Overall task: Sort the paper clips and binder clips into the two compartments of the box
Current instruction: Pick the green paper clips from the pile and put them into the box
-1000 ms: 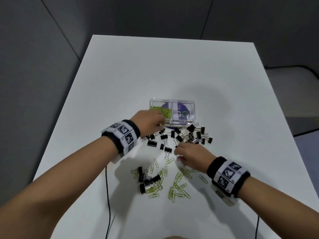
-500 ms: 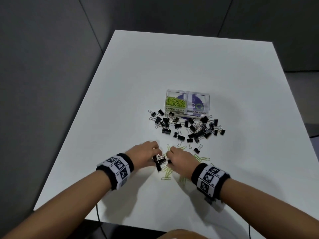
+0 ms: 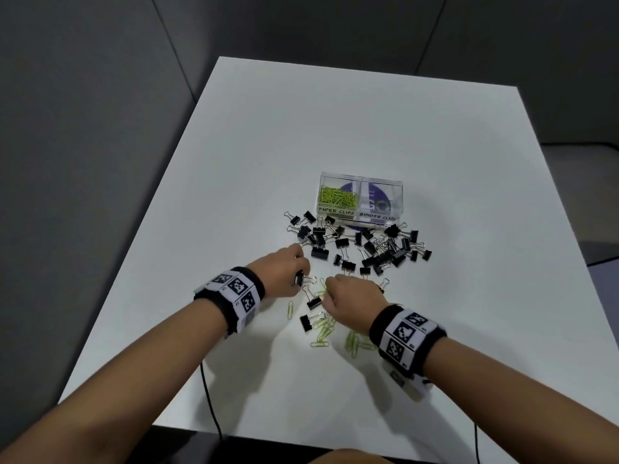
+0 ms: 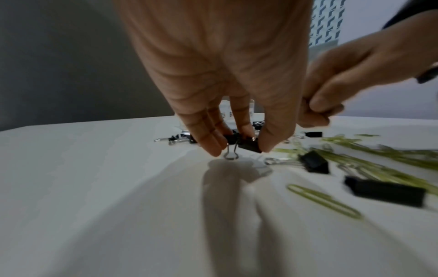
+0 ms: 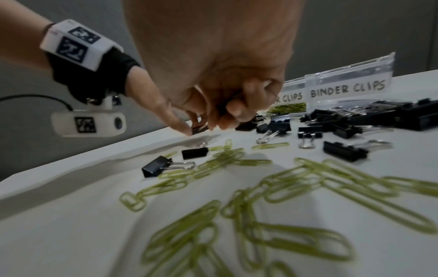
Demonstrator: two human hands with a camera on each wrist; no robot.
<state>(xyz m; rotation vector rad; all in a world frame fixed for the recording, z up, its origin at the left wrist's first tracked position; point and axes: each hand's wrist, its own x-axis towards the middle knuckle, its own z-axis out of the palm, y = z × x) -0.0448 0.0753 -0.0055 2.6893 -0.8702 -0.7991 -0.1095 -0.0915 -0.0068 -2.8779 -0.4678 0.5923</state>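
Observation:
The clear two-compartment box (image 3: 360, 182) stands mid-table, with green paper clips (image 3: 338, 197) in its left half under the label PAPER CLIPS. Its right half is labelled BINDER CLIPS (image 5: 347, 88). Several black binder clips (image 3: 375, 249) lie heaped in front of it. Nearer me, green paper clips (image 3: 323, 331) and a few binder clips (image 3: 313, 301) are mixed. My left hand (image 3: 301, 277) pinches a black binder clip (image 4: 249, 145) just above the table. My right hand (image 3: 330, 291) hovers beside it with fingers curled in; a silver wire and a dark shape show between the fingers (image 5: 233, 110).
The white table (image 3: 368, 112) ends at grey walls on the left and behind. Black cables (image 3: 209, 393) hang from both wrists over the near edge. Loose paper clips (image 5: 308, 187) spread under my right wrist.
Both hands came back from the box and the heap to the mixed pile near me. My left hand has taken a binder clip off the table. The camera view shifted.

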